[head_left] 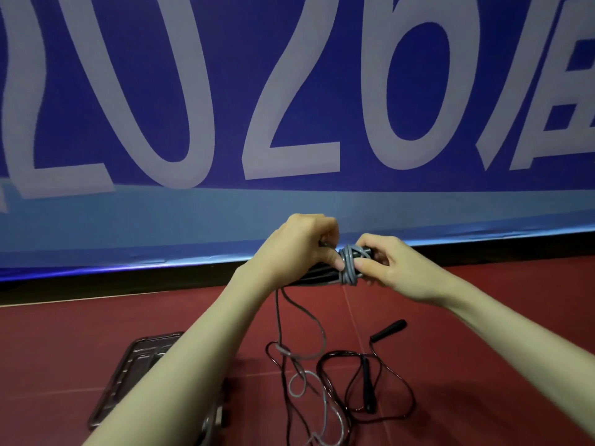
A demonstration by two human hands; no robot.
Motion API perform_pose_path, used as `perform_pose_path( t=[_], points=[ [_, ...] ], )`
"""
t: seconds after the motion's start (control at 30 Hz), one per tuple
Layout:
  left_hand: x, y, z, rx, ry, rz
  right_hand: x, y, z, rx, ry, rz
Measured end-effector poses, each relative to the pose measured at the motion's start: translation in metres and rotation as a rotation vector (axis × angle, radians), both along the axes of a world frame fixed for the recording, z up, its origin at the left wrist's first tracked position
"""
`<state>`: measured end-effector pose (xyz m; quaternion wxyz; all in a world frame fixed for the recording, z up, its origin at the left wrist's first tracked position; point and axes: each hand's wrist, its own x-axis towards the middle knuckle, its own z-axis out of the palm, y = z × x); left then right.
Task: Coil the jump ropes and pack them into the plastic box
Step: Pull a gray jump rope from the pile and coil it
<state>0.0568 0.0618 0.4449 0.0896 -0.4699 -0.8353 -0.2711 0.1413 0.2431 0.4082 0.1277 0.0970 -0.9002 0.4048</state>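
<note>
Both grips closed on the grey jump rope bundle (349, 263): left hand (299, 244) curled round the black handles, right hand (391, 263) pinching the wound coils; loose grey cord hangs below the grip to the red floor (483, 317); black jump rope (370, 375) lies below-right; plastic box (141, 365) below-left.

Two arms come in from the bottom edge. Both are bare all the way down, with no sleeves showing. The left hand (297, 243) has no glove, no ring and no band on the wrist. The right hand (391, 263) is bare too, with no watch or ring to see. The fingers are long and thin. The nails that show are short and plain. The forearms are smooth and slim, and they get wider near the bottom edge. No shirt or other clothes show anywhere.
</note>
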Motion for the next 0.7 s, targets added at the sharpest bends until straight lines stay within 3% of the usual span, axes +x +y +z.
perform_pose_path(
  t=[0.17, 0.47, 0.7],
  points=[
    [0.007, -0.013, -0.013, -0.034, -0.206, -0.033, 0.016, -0.006, -0.013, 0.036, -0.003, 0.072],
    [-0.014, -0.006, -0.030, -0.092, -0.221, -0.081, 0.008, 0.001, -0.036, -0.027, -0.004, 0.100],
    [-0.068, 0.007, -0.076, 0.049, -0.583, -0.199, -0.038, 0.013, -0.071, -0.160, -0.062, 0.142]
  ],
)
